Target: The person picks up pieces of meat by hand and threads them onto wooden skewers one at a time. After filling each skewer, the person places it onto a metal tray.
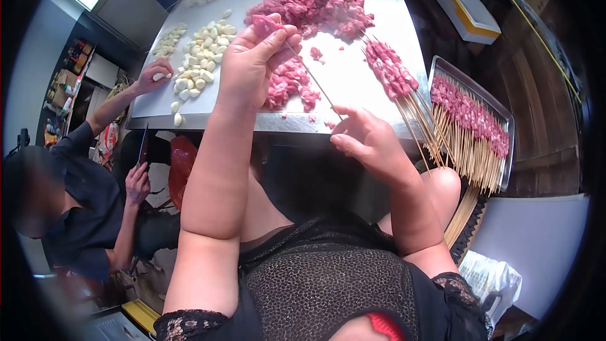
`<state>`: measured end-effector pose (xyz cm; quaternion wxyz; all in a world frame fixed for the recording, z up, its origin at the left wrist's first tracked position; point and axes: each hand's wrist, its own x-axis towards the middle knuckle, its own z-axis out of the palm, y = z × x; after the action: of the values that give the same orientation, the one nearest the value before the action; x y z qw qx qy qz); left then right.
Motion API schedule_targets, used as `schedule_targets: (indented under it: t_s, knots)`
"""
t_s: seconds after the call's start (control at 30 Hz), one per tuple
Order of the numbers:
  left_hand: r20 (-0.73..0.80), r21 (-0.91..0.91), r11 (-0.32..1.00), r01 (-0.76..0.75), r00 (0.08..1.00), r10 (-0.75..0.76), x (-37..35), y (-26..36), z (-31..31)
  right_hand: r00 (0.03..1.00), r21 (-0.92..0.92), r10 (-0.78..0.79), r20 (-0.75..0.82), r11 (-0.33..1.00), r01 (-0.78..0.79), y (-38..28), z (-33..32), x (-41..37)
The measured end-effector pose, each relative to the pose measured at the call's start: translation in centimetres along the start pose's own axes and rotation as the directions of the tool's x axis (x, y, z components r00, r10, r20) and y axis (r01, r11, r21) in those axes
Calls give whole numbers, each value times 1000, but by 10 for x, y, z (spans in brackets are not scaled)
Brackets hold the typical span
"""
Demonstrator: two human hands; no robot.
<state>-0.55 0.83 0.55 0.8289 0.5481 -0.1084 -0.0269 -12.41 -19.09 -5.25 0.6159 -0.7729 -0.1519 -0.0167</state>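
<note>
My left hand [255, 53] is closed, pinching a small piece of raw meat [267, 24] above the table. A thin wooden skewer [317, 83] slants from those fingers down to my right hand [372, 140]. The fingers of my right hand are bent around the skewer's lower end, its thumb held a little apart. Beyond my left hand is a large heap of raw meat pieces [309, 5], with a smaller pile [289, 82] nearer the table edge. Several loaded meat skewers [389, 71] lie to the right, their bare sticks jutting over the edge.
Peeled garlic cloves [203, 57] are spread on the left of the white table [353, 110]. A metal tray [505, 117] full of meat skewers stands at right, near a white foam box [467, 9]. At left, a co-worker's hand [137, 183] holds a knife [144, 143]; the other reaches the table.
</note>
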Motion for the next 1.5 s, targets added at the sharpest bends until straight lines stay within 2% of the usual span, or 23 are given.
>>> schedule_targets:
  t_s: [0.07, 0.1, 0.17, 0.2, 0.23, 0.27, 0.4, 0.53, 0.6, 0.7, 0.9, 1.1, 1.17, 1.33, 1.43, 1.5]
  knots:
    - [-27, -25, 999, -24, 999, 23, 0, 3, 1, 945, 225, 322, 58, 918, -327, -7, -2, 0]
    - [-50, -54, 998, -35, 998, 33, -1, 4, 2, 946, 225, 318, 62, 919, -323, -2, -1, 0]
    - [-52, -77, 996, -41, 998, 37, -2, 7, 2, 976, 219, 180, -125, 964, -150, 11, 3, 1]
    - [-61, -100, 994, -32, 998, 26, -2, 8, 0, 970, 220, 185, -156, 964, -149, 11, 4, 1]
    - [-69, -123, 992, -25, 998, 17, -1, 10, -2, 971, 219, 182, -154, 965, -146, 9, 4, 1]
    - [-118, -58, 998, -33, 993, 26, 0, 10, -1, 973, 169, 149, -177, 978, -119, 8, 4, 0]
    - [-110, -40, 998, -46, 993, 42, 6, 9, -19, 978, 22, 16, -208, 1000, -12, 10, 4, 0]
    - [-106, -36, 997, -64, 993, 60, 5, 9, -20, 983, -67, -6, -185, 998, -7, 6, -4, -1]
    - [-109, -39, 997, -71, 992, 67, 5, 9, -20, 973, -181, -100, -209, 982, 62, 5, -8, -1]
    - [-122, -48, 997, -60, 991, 54, 7, 7, -21, 963, -265, -156, -219, 960, 95, 7, -13, -1]
    - [-94, 31, 999, -12, 995, 15, 4, 4, -10, 960, -336, -154, -235, 939, 69, 1, -21, -5]
    - [-67, -151, 987, 56, 995, -67, 3, 0, -5, 957, -298, -144, -252, 952, 65, 7, -19, -3]
    - [-82, -265, 960, 93, 990, -119, 2, 0, -1, 955, -294, -141, -261, 954, 61, 9, -17, -2]
    - [-109, -311, 948, 61, 989, -99, 0, -3, 7, 952, -255, -130, -276, 965, 58, 8, -11, -1]
    - [-104, -319, 946, 56, 990, -93, 0, -7, 9, 961, -204, -87, -261, 978, 33, 9, -7, -2]
    - [-86, -318, 946, 62, 992, -94, -1, -9, 12, 976, -133, -5, -218, 991, -25, 6, -6, -1]
